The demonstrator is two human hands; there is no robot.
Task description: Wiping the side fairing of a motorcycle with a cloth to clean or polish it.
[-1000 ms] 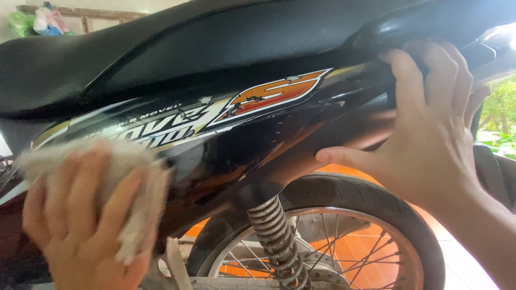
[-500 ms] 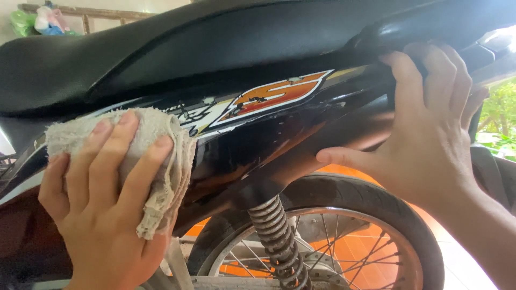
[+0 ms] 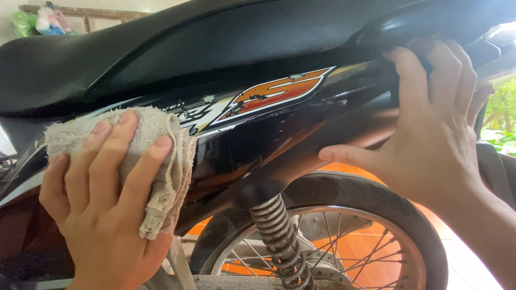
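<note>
My left hand [image 3: 102, 198] presses a frayed beige rag [image 3: 161, 156] flat against the glossy black side panel [image 3: 279, 134] of a motorbike, at the left end of an orange and white decal [image 3: 277, 91]. My right hand [image 3: 435, 129] grips the black rear grab rail [image 3: 430, 21] with its fingers hooked over the top and its thumb lying along the lower edge of the panel. The black seat [image 3: 161, 48] runs across the top of the view.
Below the panel are the rear tyre [image 3: 376, 209], its spoked rim [image 3: 355, 252] and a coiled shock spring [image 3: 277, 236]. An orange tiled floor [image 3: 365, 247] shows behind the wheel. Green plants [image 3: 502, 118] stand at the far right; a wooden shelf [image 3: 80, 13] is at the top left.
My left hand has slid the rag up and to the right along the side panel, toward the decal. My right hand has kept its hold on the grab rail.
</note>
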